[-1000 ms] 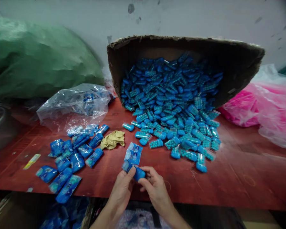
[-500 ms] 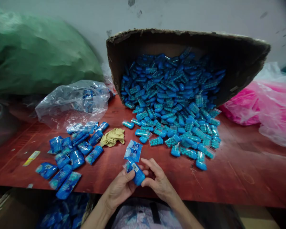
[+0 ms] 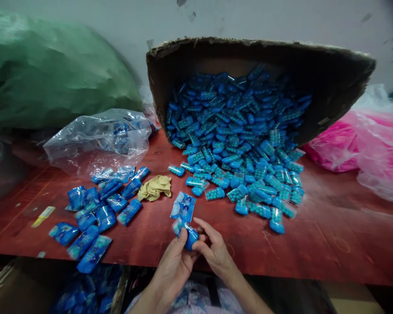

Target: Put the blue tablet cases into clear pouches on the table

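Observation:
In front of me, my left hand (image 3: 175,261) grips a small blue plastic container (image 3: 191,236) partly covered by a printed wrapper, its thumb lying across the front. My right hand (image 3: 214,248) closes on the container's lower right end with thumb and fingers, the index finger raised off it. Just beyond lies a flat blue printed wrapper sheet (image 3: 182,206). To the left is a group of wrapped blue packs (image 3: 105,218). At the right, many clear-and-blue containers of turquoise beads (image 3: 237,192) spill across the table.
A cardboard box (image 3: 265,48) lies on its side, full of bead containers. Around the red table (image 3: 334,235) are a crumpled yellowish cloth (image 3: 155,188), a clear plastic bag (image 3: 85,144), a yellow-and-white strip (image 3: 43,216), a green sack (image 3: 59,74) and pink bags (image 3: 337,144). Below the edge, more blue packs (image 3: 81,290) fill a box.
The container has turned in my fingers: the barcode that faced me is out of sight. My left thumb has moved up over its front, and my right hand has shifted slightly.

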{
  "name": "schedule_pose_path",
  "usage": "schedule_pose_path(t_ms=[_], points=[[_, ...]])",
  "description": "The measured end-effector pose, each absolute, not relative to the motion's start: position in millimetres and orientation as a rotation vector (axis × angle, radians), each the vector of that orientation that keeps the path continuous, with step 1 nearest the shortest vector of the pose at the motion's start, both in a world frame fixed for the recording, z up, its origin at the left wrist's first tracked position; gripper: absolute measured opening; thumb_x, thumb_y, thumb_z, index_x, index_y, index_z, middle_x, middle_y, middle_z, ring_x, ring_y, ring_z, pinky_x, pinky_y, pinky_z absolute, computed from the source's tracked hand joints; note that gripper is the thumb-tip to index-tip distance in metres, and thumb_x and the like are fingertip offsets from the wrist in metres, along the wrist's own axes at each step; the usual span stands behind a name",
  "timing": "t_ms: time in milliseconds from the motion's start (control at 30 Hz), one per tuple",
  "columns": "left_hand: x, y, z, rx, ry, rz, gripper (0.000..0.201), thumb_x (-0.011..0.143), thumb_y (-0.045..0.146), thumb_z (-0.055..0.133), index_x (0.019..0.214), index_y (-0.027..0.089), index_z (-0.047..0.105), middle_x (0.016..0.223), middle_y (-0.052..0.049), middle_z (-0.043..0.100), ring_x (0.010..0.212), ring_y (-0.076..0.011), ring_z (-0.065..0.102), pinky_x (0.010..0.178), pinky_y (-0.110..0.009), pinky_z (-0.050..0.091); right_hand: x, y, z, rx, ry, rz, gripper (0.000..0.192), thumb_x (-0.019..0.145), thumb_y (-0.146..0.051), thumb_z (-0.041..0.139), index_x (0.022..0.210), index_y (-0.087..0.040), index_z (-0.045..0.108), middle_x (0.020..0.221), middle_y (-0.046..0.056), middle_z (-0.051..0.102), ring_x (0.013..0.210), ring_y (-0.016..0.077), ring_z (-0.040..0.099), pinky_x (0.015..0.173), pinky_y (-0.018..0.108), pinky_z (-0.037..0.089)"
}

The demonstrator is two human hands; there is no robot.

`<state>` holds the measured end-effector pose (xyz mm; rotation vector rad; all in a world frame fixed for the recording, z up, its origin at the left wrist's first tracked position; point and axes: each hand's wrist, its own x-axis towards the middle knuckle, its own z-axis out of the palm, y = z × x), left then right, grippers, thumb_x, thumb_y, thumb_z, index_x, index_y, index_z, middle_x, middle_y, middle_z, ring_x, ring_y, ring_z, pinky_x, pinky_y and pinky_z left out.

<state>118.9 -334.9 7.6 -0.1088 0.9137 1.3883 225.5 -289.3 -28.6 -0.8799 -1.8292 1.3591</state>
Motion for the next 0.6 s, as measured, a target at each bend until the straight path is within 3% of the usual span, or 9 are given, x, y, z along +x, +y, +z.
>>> schedule_pose_path(t_ms=[133,200,267,467,600], points=[[70,-332,21,-0.172,0.913,1.635,0.026,0.083,0.029,0.043,0.08,0.014,0.064,0.074,-0.008,0.07,0.08,-0.021,0.064,0.076,-0.038,0.05,227,-282,-20,-0.92,-1.948,1.375,0.034,0.078,-0.028,0.057,0.112,-0.025,0.053,0.084,0.0,0.054,0.074,0.0138,0.052,0.068,0.023,0.043],[35,-332,31,-0.201,0.909,1.908,0.043,0.084,0.043,0.032,0.089,0.013,0.062,0.08,-0.01,0.07,0.088,-0.0246,0.062,0.077,-0.042,0.05,226,-276,-18,-0.979,-2.053,1.267,0.025,0.08,-0.024,0.054,0.106,-0.023,0.055,0.079,-0.001,0.051,0.069,0.0126,0.051,0.065,0.022,0.042],[11,-335,36,-0.246,0.94,2.046,0.058,0.08,0.054,0.028,0.096,0.007,0.059,0.087,-0.016,0.068,0.092,-0.0252,0.061,0.074,-0.04,0.052,221,-268,-15,-1.022,-2.157,1.115,0.02,0.082,-0.023,0.052,0.102,-0.022,0.056,0.081,0.0,0.052,0.071,0.0131,0.051,0.067,0.023,0.041],[39,-335,11,-0.219,1.111,1.58,0.019,0.08,0.019,0.045,0.088,0.01,0.059,0.066,-0.009,0.068,0.075,-0.0226,0.065,0.074,-0.039,0.051,188,-246,-16,-1.258,-2.468,0.587,0.019,0.079,-0.028,0.057,0.097,-0.022,0.056,0.09,0.004,0.055,0.084,0.0195,0.053,0.063,0.025,0.041],[70,-329,-10,-0.115,1.195,1.467,0.013,0.076,0.018,0.051,0.087,0.013,0.058,0.062,-0.005,0.067,0.066,-0.0187,0.066,0.068,-0.032,0.05,176,-242,-27,-1.332,-2.555,0.353,0.005,0.08,-0.025,0.055,0.083,-0.021,0.058,0.086,0.003,0.057,0.08,0.0184,0.053,0.06,0.025,0.039]])
